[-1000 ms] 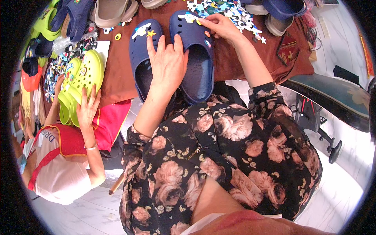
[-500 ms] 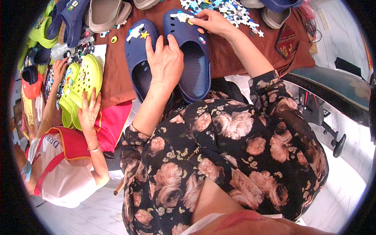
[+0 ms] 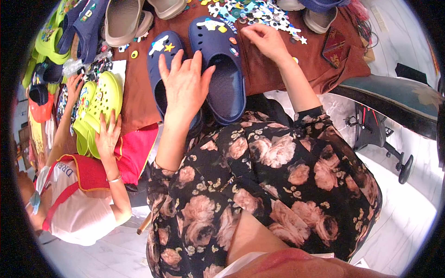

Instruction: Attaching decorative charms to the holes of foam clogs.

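Two navy clogs lie side by side in front of me, toes pointing away. On the left clog [image 3: 156, 65] are a white figure charm and a yellow star charm [image 3: 169, 48]. White, yellow and orange charms and a row of small white pieces dot the toe and side of the right clog [image 3: 226, 90]. My left hand [image 3: 184, 88] is over the left clog, its fingers spread and its thumb at the right clog's edge. Just right of the right clog's toe, my right hand [image 3: 266, 42] has its fingertips drawn together; anything between them is hidden.
Loose charms [image 3: 259, 14] lie heaped on the brown cloth [image 3: 264, 69] beyond my right hand. Grey clogs [image 3: 123, 23] stand at the far left. A co-worker's hand [image 3: 109, 134] rests on lime-green clogs [image 3: 109, 95]. A dark chair [image 3: 389, 95] is at right.
My right hand has come off the right clog's toe and moved right. The small white row now shows there. My left fingers have spread and shifted slightly down and left.
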Demonstrator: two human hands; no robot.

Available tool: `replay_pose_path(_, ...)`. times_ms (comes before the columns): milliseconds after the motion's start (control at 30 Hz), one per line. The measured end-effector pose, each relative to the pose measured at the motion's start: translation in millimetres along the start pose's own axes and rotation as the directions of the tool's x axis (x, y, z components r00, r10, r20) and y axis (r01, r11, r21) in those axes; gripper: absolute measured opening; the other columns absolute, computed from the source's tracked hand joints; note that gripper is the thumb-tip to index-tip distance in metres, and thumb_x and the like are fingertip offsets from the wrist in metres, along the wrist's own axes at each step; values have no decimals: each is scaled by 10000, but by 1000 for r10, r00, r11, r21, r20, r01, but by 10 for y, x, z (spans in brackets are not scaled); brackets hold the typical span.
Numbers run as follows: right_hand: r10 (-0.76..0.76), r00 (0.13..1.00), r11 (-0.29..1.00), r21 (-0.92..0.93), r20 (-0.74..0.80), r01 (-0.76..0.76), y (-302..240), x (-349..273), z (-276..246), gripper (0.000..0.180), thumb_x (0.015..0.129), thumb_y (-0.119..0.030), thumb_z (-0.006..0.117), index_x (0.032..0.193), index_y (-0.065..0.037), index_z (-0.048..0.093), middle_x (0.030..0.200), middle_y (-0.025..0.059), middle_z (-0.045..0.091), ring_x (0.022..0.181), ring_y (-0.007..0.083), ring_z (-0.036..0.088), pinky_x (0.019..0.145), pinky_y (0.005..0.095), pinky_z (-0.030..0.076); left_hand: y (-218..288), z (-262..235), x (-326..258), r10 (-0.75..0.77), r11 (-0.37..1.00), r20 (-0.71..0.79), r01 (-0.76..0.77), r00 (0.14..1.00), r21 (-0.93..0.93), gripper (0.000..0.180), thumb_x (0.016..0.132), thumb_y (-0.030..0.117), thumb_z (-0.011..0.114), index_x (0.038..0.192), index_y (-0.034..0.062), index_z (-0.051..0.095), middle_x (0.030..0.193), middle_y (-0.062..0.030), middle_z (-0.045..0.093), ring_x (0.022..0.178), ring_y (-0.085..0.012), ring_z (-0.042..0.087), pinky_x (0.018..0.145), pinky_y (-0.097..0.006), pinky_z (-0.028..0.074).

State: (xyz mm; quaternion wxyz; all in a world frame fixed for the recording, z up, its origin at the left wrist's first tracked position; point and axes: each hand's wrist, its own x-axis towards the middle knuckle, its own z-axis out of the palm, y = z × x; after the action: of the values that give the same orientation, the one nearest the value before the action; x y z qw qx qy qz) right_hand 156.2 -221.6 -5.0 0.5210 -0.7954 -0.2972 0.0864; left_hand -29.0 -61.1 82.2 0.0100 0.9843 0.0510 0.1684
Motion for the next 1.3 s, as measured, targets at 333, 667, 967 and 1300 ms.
replay_pose_path(333, -77, 972, 963, -268, -221, 15, 144, 233, -292, 191, 805, -237, 631, 878, -61, 648, 711, 16, 605, 604, 97, 535, 582, 235, 429, -295, -192, -160, -90, 996, -128, 87, 988, -28, 292, 804, 247, 617, 1054, 97, 601, 1096, -54, 582, 1161, -238, 442, 1018, -465, 205)
replay_pose_path(667, -271, 963, 731, -654, -16, 194, 183, 478, 13, 297, 725, -238, 677, 994, -126, 620, 936, 85, 571, 959, 280, 493, 835, 365, 420, -324, -82, -256, -140, 989, -108, 134, 984, -59, 297, 808, 218, 610, 1084, 111, 580, 1198, -54, 519, 1186, -242, 420, 1025, -455, 207)
replay_pose_path(967, -305, 952, 807, -524, 27, 273, 274, 461, -104, 291, 688, -216, 718, 880, -60, 564, 825, 94, 593, 802, 258, 558, 712, 359, 443, -364, -24, -326, -137, 987, -135, 123, 981, -107, 294, 791, 192, 623, 1062, 83, 581, 1177, -74, 520, 1170, -257, 427, 1028, -477, 194)
replay_pose_path(1300, -28, 993, 990, -138, -116, 12, 113, 262, -119, 215, 800, -202, 644, 973, -74, 646, 733, 63, 624, 676, 113, 562, 629, 250, 451, -409, -59, -437, -190, 970, -215, 149, 958, -195, 256, 774, 118, 630, 1025, 86, 594, 1159, -86, 538, 1124, -252, 479, 1002, -444, 261)
